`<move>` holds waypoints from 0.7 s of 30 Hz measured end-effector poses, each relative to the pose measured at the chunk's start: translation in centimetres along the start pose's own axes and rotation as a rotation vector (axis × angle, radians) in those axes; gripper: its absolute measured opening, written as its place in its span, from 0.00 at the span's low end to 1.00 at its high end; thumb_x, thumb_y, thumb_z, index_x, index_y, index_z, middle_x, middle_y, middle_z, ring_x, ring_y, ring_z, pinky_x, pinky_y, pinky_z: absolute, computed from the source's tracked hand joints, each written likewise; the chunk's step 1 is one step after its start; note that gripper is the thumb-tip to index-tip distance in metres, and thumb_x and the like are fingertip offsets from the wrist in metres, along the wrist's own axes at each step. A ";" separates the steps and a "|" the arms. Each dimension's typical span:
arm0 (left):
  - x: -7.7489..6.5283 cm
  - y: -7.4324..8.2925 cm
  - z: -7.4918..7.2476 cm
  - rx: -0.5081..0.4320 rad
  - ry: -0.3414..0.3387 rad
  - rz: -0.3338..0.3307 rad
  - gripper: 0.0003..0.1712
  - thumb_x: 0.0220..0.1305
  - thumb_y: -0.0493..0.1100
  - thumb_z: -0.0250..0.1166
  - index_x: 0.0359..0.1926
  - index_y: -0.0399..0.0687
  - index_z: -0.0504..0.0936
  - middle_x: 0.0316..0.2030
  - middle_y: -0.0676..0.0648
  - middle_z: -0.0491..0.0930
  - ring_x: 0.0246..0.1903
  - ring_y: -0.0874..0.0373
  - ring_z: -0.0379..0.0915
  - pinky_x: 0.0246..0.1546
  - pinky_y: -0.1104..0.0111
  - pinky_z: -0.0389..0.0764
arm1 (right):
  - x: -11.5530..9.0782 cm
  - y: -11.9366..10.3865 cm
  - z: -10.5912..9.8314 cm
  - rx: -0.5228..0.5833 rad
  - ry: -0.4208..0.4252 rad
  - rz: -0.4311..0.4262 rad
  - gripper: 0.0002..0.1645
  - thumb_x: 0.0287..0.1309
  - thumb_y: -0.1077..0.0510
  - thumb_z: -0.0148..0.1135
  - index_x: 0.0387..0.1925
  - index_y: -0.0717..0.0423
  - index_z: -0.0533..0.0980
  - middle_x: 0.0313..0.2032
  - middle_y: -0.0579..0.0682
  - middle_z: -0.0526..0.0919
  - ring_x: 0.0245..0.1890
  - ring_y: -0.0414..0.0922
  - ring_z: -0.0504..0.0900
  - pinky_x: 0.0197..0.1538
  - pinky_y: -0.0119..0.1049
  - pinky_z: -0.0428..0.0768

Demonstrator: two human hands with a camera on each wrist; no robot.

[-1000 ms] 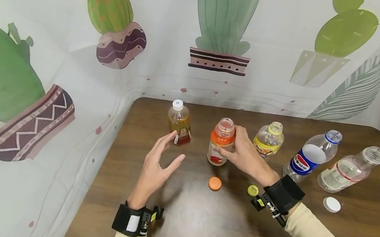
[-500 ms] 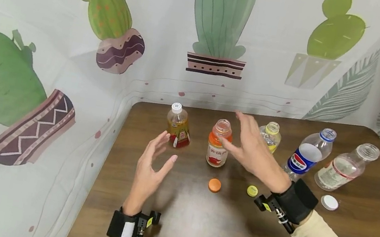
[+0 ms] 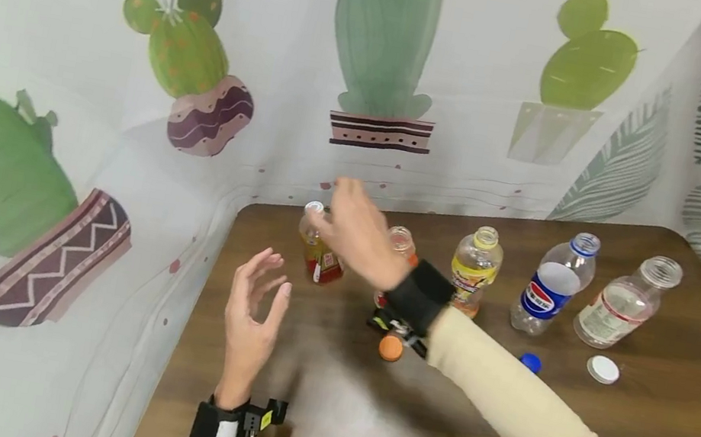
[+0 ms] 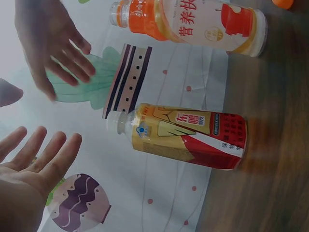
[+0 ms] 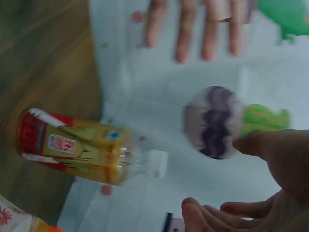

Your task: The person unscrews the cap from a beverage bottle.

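Note:
A small bottle of amber drink with a gold-and-red label stands upright at the table's back left, its white cap on. My right hand is stretched over beside its top, fingers extended and holding nothing. In the head view this hand hides part of the bottle. Lower and to the left, my left hand is held up with loosely bent fingers and an empty palm. An orange-topped bottle without a cap stands just right, mostly hidden behind my right wrist in the head view. Its orange cap lies in front.
Three uncapped bottles stand rightward: a yellow-labelled one, a Pepsi-style bottle and a wide-mouthed clear one. A blue cap and a white lid lie before them. A cactus-print cloth hangs behind the table.
My right hand has let go of the orange-topped bottle and swung left to the white-capped bottle. My left hand has drawn slightly left. The blue cap has come into view from behind the right arm.

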State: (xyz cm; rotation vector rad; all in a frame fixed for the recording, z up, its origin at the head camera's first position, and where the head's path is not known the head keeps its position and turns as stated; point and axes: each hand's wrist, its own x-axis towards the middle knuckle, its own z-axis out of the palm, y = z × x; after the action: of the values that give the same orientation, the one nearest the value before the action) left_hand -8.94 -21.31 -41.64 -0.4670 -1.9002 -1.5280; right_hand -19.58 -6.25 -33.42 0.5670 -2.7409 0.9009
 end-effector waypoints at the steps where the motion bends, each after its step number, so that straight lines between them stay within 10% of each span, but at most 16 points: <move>1: 0.0 -0.1 0.1 -0.002 0.003 0.001 0.30 0.63 0.23 0.59 0.66 0.32 0.67 0.56 0.26 0.70 0.57 0.35 0.69 0.56 0.59 0.79 | 0.6 0.0 0.7 -0.033 -0.012 0.024 0.37 0.65 0.42 0.62 0.61 0.65 0.67 0.51 0.59 0.74 0.40 0.48 0.80 0.40 0.38 0.84; 12: -2.0 -3.7 -0.1 0.051 0.067 -0.010 0.32 0.62 0.20 0.58 0.67 0.31 0.65 0.57 0.29 0.68 0.60 0.54 0.70 0.56 0.71 0.78 | 3.5 -0.5 6.7 -0.281 -0.198 0.042 0.24 0.68 0.44 0.59 0.57 0.52 0.71 0.49 0.53 0.81 0.36 0.43 0.84 0.32 0.31 0.82; 21: -0.1 -1.9 1.2 0.108 0.081 0.003 0.27 0.63 0.21 0.57 0.64 0.23 0.65 0.55 0.26 0.67 0.58 0.47 0.68 0.55 0.75 0.77 | 3.2 0.6 3.9 -0.263 -0.172 -0.044 0.20 0.68 0.45 0.59 0.52 0.54 0.73 0.38 0.47 0.85 0.34 0.42 0.85 0.32 0.31 0.82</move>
State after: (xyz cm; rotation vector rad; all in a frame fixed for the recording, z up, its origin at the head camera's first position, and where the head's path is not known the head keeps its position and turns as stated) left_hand -10.38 -20.66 -43.16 -0.3541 -1.9071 -1.4125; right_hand -22.98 -9.06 -35.84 0.6770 -2.9213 0.4901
